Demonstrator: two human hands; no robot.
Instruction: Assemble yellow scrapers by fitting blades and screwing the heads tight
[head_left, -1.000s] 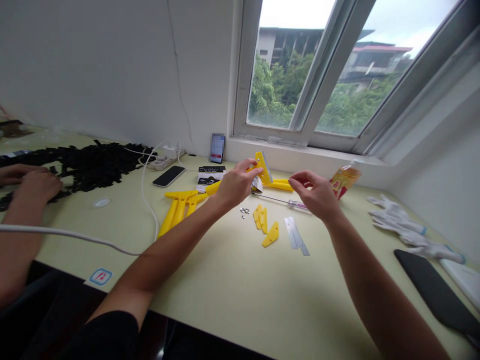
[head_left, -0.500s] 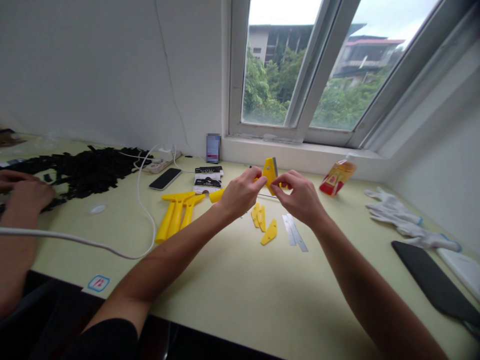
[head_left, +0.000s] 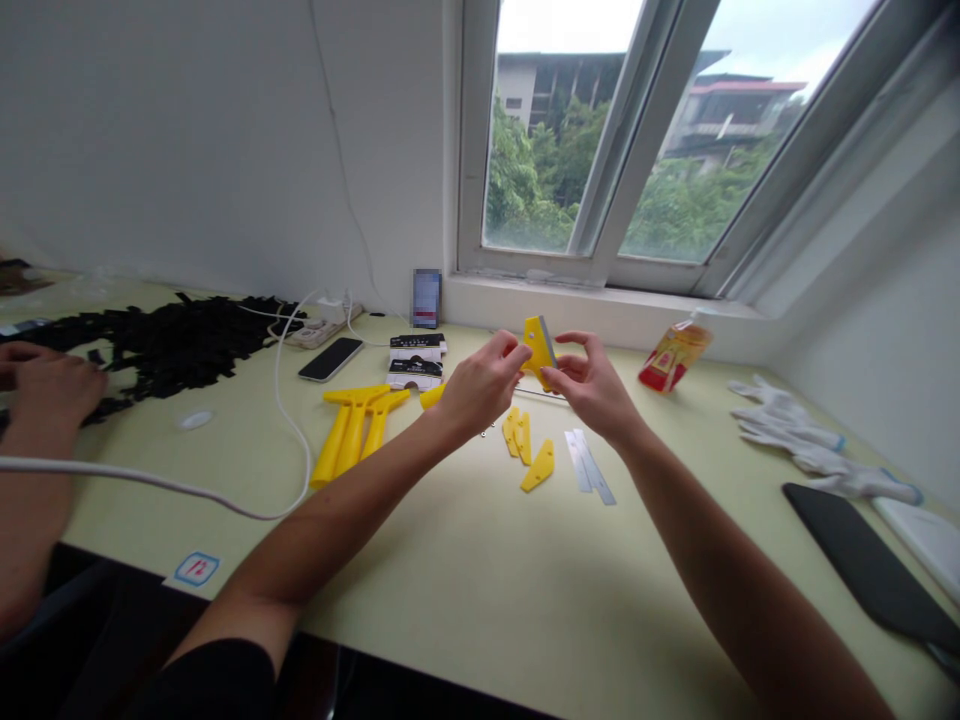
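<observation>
A yellow scraper [head_left: 537,342] with a grey metal blade along its right edge is held tilted above the table. My left hand [head_left: 484,382] is closed round its left side, hiding much of the handle. My right hand [head_left: 598,388] holds the lower blade end between thumb and fingers, its index finger raised off the edge. Below my hands lie several loose yellow plates [head_left: 538,466] with holes and some flat metal blades [head_left: 589,466]. Small screws [head_left: 484,433] rest beside my left wrist. Yellow scraper handles [head_left: 352,430] are grouped left of my left forearm.
Behind the handles are black-and-white packets [head_left: 416,372], a phone [head_left: 331,358] and a propped phone [head_left: 427,298]. A white cable [head_left: 225,492] crosses the left side, near a co-worker's hand [head_left: 60,385] and black strips [head_left: 180,340]. At right are a bottle [head_left: 675,352] and gloves [head_left: 795,430].
The scraper has tilted, its top leaning further left. My right hand's fingers have spread from a tight pinch, with the index finger lifted. The loose parts on the table have stayed put.
</observation>
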